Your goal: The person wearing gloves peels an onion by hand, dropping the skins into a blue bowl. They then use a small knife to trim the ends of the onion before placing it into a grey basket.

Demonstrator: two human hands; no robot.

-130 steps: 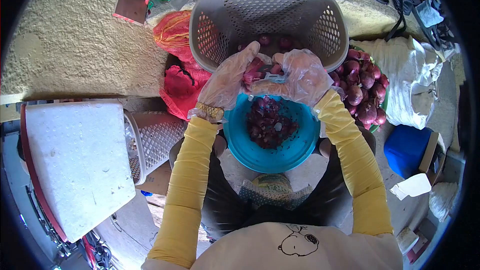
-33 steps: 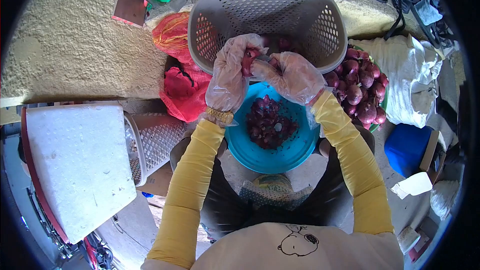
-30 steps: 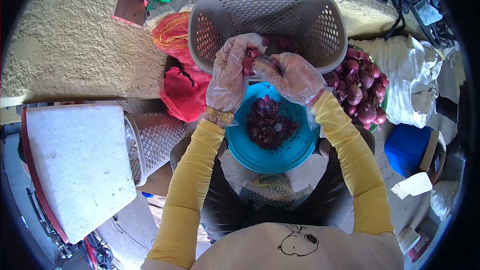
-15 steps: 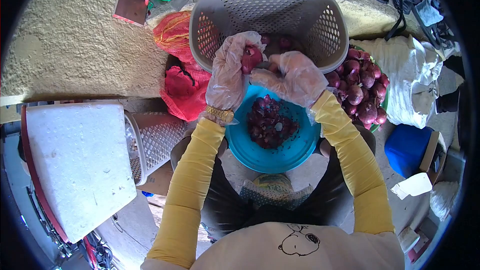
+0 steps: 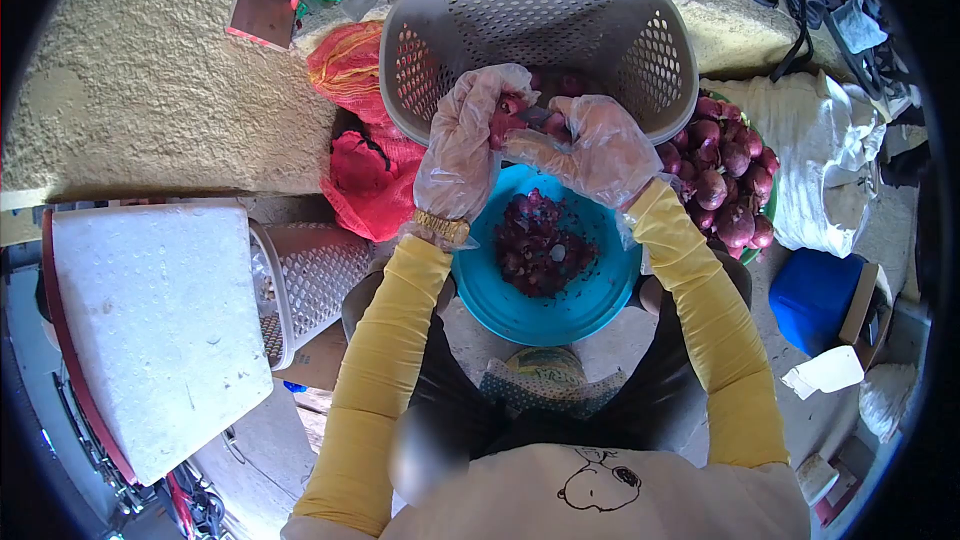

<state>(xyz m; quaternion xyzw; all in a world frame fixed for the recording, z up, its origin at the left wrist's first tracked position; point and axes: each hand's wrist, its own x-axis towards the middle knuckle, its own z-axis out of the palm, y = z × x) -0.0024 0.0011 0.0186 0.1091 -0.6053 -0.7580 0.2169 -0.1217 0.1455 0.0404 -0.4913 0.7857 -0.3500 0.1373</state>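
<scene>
from the head view, my left hand is closed round a red onion, held out in front of me above the near rim of the grey basket. my right hand comes in from the other side, its fingers curled narrow round what looks like a small knife; my fingers hide most of it, so i cannot tell how its edge is turned. both hands are in loose clear plastic gloves, and that is my first worry: a fold could catch on the blade and tear, or a scrap of film could drop in with the peel. the onion is round and its skin may be slick, so if my left grip slackens it could roll out, and the blade could skid towards my left fingers, which are very near it. below sits the blue basin with dark peel scraps; the basket beyond holds a few onions, so a badly aimed drop could mix skins with those
</scene>
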